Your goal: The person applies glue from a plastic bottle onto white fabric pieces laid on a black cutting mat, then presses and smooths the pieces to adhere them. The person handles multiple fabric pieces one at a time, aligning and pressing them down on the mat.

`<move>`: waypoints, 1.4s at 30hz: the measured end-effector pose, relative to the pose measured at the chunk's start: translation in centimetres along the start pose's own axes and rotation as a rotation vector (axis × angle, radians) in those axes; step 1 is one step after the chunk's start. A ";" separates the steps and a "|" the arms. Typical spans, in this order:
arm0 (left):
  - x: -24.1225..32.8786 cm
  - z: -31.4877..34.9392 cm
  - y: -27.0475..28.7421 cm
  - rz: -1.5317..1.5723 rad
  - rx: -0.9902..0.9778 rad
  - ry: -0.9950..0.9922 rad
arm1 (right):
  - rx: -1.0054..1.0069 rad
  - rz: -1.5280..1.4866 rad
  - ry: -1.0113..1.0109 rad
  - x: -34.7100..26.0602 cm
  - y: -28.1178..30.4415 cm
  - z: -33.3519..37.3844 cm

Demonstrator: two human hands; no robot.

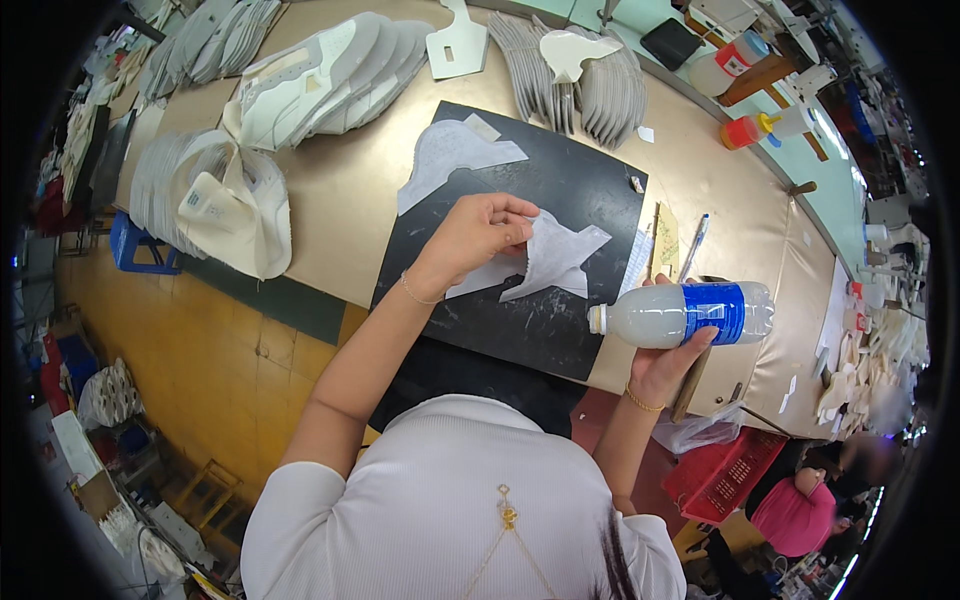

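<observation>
My left hand [472, 240] pinches the edge of a light grey cut fabric piece [562, 256], which is partly raised and folded over a black board [580, 170]. Under it lies more pale material, mostly covered. In my right hand [664, 370] is a clear plastic bottle [650, 318] with a blue label and cloudy whitish contents. It lies sideways in the grip, its white neck pointing left towards the fabric piece, a short way apart from it. Another grey fabric piece [455, 152] rests flat at the board's far left.
Stacks of pale shoe-upper parts [330, 80] and curved grey pieces [612, 95] stand along the table's far side. Beyond the bottle lie a pen [694, 247] and a yellowish strip [665, 240]. A red crate [725, 475] sits lower right, near a person in pink [795, 515].
</observation>
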State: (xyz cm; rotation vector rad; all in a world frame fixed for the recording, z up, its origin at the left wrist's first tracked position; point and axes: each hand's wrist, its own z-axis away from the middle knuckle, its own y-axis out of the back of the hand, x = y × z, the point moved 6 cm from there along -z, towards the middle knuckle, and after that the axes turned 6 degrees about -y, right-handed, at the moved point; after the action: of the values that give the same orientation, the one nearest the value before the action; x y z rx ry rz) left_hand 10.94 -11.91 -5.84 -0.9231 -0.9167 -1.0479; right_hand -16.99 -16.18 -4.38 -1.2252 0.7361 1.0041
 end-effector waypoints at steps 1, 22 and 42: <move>0.5 -0.1 -0.3 0.005 -0.022 -0.007 | 0.006 -0.005 -0.012 0.0 0.1 0.0; 4.6 -15.8 -0.3 -0.125 -0.101 -0.074 | 0.079 -0.041 -0.007 -1.1 3.5 0.3; 13.4 -15.2 -1.9 0.157 -0.247 -0.322 | -0.428 -0.217 -0.498 4.6 -5.4 -8.3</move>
State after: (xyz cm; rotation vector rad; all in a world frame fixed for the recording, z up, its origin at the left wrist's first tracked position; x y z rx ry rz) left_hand 14.83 -30.37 1.87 -1.3773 -0.9732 -0.9044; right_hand -9.74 -23.42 -8.08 -1.3056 -0.0058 1.2550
